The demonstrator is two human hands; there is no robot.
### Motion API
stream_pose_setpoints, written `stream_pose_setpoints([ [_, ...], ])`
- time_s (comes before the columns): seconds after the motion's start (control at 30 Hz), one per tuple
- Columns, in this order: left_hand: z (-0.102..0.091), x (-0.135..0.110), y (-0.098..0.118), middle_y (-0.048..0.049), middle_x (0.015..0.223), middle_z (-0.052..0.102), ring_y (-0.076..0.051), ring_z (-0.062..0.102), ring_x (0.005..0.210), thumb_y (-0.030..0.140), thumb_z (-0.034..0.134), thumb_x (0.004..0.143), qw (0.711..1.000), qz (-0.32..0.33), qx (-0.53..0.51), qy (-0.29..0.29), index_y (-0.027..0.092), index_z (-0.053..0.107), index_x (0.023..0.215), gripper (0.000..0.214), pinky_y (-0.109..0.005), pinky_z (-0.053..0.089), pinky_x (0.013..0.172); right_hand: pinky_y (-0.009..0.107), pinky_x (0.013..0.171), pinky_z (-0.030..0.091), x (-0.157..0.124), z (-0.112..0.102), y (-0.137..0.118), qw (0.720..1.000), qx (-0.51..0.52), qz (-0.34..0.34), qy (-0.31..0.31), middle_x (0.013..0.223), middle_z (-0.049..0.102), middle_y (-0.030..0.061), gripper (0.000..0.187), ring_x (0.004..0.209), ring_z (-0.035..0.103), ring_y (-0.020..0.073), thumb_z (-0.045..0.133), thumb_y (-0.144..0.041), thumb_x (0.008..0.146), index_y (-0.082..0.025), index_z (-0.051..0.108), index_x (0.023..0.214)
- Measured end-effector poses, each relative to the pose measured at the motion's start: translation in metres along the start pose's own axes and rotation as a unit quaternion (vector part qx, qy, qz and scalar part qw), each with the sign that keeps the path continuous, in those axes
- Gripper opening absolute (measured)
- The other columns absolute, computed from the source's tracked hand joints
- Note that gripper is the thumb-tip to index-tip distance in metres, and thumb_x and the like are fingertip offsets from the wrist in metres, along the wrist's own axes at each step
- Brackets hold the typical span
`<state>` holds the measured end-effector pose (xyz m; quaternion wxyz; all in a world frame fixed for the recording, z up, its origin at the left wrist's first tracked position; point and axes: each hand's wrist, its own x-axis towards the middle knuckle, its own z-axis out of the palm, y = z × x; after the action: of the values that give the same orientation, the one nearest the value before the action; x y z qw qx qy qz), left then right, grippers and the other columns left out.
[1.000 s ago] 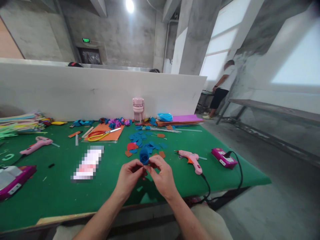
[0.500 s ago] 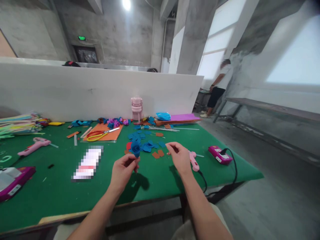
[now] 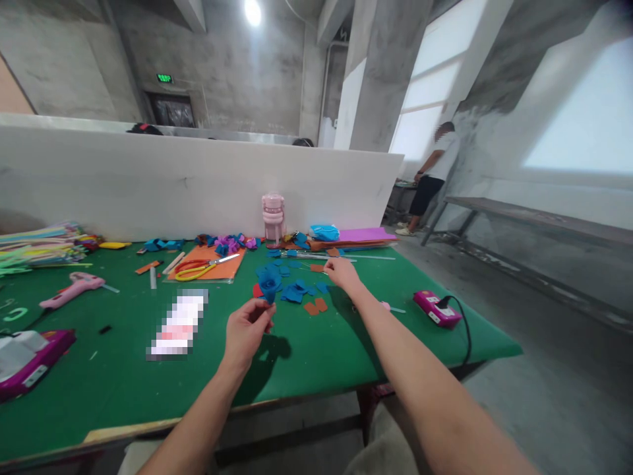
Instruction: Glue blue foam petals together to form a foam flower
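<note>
My left hand (image 3: 248, 328) pinches the base of a blue paper flower (image 3: 269, 284), its rolled petals facing up above the green table. Farther out, my right hand (image 3: 341, 272) reaches over the table with thumb and fingertips drawn together. Its fingertips are beside a brown paper piece (image 3: 318, 268) and some thin wires; whatever lies between them is too small to make out. Several loose blue paper petals (image 3: 295, 291) lie between the two hands. Two brown paper pieces (image 3: 315, 307) rest nearer to me. A pink glue gun (image 3: 384, 306) is mostly hidden behind my right forearm.
Red-and-yellow scissors (image 3: 202, 266) lie on an orange sheet (image 3: 190, 254). A pink bottle (image 3: 273, 218) stands against the white partition (image 3: 148, 185). Another pink glue gun (image 3: 76, 290) is at left, a magenta power strip (image 3: 436, 308) at right. A person (image 3: 435, 168) stands in the background.
My right hand has moved forward and slightly left, away from the glue gun towards the brown piece and wires. My left hand keeps the flower in nearly the same place.
</note>
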<state>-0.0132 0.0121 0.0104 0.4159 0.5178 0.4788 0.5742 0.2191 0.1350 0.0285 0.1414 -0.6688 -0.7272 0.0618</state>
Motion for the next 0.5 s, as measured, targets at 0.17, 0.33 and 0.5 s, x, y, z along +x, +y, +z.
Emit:
stream_pose_setpoints([
  [0.17, -0.002, 0.001, -0.003, 0.0054, 0.046, 0.052, -0.008, 0.046, 0.042, 0.033, 0.066, 0.067, 1.0, 0.006, 0.011, -0.012, 0.017, 0.057, 0.068, 0.018, -0.018, 0.038, 0.044, 0.038, 0.079, 0.048, 0.013, 0.001, -0.006, 0.997, -0.047, -0.015, -0.055, 0.113, 0.054, 0.0074, 0.028, 0.095, 0.056, 0.0184, 0.05, -0.03, 0.087, -0.017, 0.052, 0.112],
  [0.33, 0.0, -0.002, 0.001, 0.0056, 0.047, 0.051, -0.008, 0.046, 0.042, 0.032, 0.066, 0.067, 1.0, 0.003, 0.023, -0.011, 0.017, 0.057, 0.067, 0.017, -0.018, 0.038, 0.044, 0.038, 0.079, 0.048, 0.013, 0.003, -0.018, 0.993, -0.066, -0.022, -0.095, 0.113, 0.054, 0.0075, 0.029, 0.095, 0.056, 0.0187, 0.051, -0.03, 0.087, -0.017, 0.051, 0.112],
  [0.5, 0.0, -0.002, 0.001, 0.0059, 0.046, 0.05, -0.008, 0.046, 0.042, 0.033, 0.065, 0.068, 0.999, 0.012, 0.029, -0.012, 0.017, 0.056, 0.068, 0.017, -0.018, 0.037, 0.044, 0.034, 0.076, 0.048, -0.01, 0.014, -0.048, 0.986, -0.03, -0.115, -0.114, 0.102, 0.059, 0.005, 0.026, 0.088, 0.058, 0.0169, 0.054, -0.034, 0.084, -0.015, 0.057, 0.1],
])
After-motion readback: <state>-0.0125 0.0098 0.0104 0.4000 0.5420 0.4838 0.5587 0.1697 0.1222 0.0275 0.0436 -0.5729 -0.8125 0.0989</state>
